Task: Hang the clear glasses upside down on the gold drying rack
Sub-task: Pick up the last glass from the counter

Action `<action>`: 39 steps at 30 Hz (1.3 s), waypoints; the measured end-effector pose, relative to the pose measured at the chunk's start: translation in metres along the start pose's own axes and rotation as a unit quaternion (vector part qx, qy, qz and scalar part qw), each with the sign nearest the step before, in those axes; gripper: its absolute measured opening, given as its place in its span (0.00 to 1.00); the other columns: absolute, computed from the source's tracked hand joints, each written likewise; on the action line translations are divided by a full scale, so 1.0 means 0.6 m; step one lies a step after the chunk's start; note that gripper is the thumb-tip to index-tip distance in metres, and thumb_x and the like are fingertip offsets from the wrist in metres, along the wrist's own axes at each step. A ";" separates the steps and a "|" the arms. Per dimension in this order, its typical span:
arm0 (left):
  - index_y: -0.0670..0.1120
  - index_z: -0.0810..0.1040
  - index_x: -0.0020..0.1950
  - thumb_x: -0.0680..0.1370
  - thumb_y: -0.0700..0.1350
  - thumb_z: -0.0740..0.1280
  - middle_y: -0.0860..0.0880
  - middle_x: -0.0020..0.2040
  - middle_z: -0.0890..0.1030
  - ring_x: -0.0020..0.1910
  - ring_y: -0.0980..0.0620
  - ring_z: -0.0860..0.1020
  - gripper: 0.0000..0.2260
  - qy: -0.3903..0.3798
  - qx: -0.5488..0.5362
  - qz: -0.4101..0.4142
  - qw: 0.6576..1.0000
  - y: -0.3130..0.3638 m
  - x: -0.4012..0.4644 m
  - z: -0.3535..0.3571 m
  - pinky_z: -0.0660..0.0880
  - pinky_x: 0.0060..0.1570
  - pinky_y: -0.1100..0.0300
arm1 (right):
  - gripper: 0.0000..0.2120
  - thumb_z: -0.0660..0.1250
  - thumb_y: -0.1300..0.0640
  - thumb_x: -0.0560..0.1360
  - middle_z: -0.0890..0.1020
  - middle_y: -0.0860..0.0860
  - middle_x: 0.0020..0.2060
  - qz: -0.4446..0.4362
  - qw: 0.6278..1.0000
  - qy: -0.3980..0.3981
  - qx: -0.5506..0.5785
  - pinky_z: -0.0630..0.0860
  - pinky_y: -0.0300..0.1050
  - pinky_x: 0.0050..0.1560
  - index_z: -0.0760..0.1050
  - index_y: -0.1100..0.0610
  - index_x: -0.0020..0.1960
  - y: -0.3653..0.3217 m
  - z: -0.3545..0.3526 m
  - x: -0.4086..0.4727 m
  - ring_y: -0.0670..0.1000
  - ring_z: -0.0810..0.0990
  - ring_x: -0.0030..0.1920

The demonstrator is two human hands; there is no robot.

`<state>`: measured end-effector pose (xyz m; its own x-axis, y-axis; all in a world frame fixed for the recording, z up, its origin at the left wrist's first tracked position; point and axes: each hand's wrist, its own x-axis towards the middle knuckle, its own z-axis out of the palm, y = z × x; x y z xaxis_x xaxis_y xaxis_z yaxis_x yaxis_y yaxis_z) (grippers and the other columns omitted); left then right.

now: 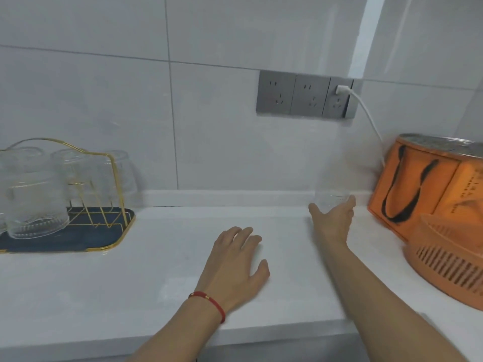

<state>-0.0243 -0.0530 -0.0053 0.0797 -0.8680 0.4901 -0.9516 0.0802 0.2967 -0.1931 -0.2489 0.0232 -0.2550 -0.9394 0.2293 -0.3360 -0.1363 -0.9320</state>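
The gold drying rack (115, 184) stands on a dark blue tray with a gold rim (122, 236) at the far left of the white counter. Several clear ribbed glasses hang upside down on it; the nearest glass (34, 202) is large in view. One more clear glass (330, 201) stands near the back wall at the right. My right hand (333, 220) is wrapped around its lower part, thumb on the left and fingers on the right. My left hand (237, 262) lies flat on the counter, fingers apart, holding nothing.
An orange box with black handles (418, 186) and an orange slotted basket (449, 262) crowd the right side. A grey socket strip (305, 94) on the tiled wall has a white plug and cable running down behind the box. The counter's front edge (261, 333) is near.
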 end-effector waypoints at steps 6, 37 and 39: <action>0.47 0.75 0.68 0.77 0.57 0.57 0.51 0.71 0.74 0.72 0.49 0.65 0.24 0.005 -0.019 -0.009 1.000 -0.001 0.002 0.001 0.60 0.74 0.56 | 0.37 0.80 0.49 0.69 0.80 0.66 0.63 0.038 0.997 0.053 -0.033 0.75 0.59 0.64 0.69 0.66 0.69 0.027 0.017 0.040 0.68 0.77 0.65; 0.55 0.78 0.66 0.77 0.60 0.65 0.56 0.63 0.80 0.61 0.57 0.79 0.20 0.183 -0.363 -0.268 0.874 -0.196 -0.154 -0.234 0.79 0.59 0.51 | 0.25 0.68 0.39 0.80 0.79 0.52 0.63 -0.087 0.884 -0.444 0.120 0.80 0.31 0.41 0.69 0.49 0.72 -0.221 0.106 -0.389 0.52 0.87 0.54; 0.53 0.80 0.62 0.79 0.57 0.61 0.54 0.65 0.81 0.67 0.51 0.76 0.16 0.157 -0.112 -0.259 0.947 -0.239 -0.176 -0.243 0.73 0.63 0.53 | 0.29 0.69 0.38 0.78 0.77 0.50 0.64 -0.162 0.903 -0.390 0.079 0.80 0.37 0.45 0.67 0.48 0.74 -0.268 0.117 -0.387 0.54 0.86 0.54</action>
<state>0.1472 0.0987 0.0198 0.6356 -0.6340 0.4405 -0.6770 -0.1837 0.7127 -0.0160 -0.0309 0.0999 0.5703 -0.7697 0.2869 -0.1296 -0.4293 -0.8938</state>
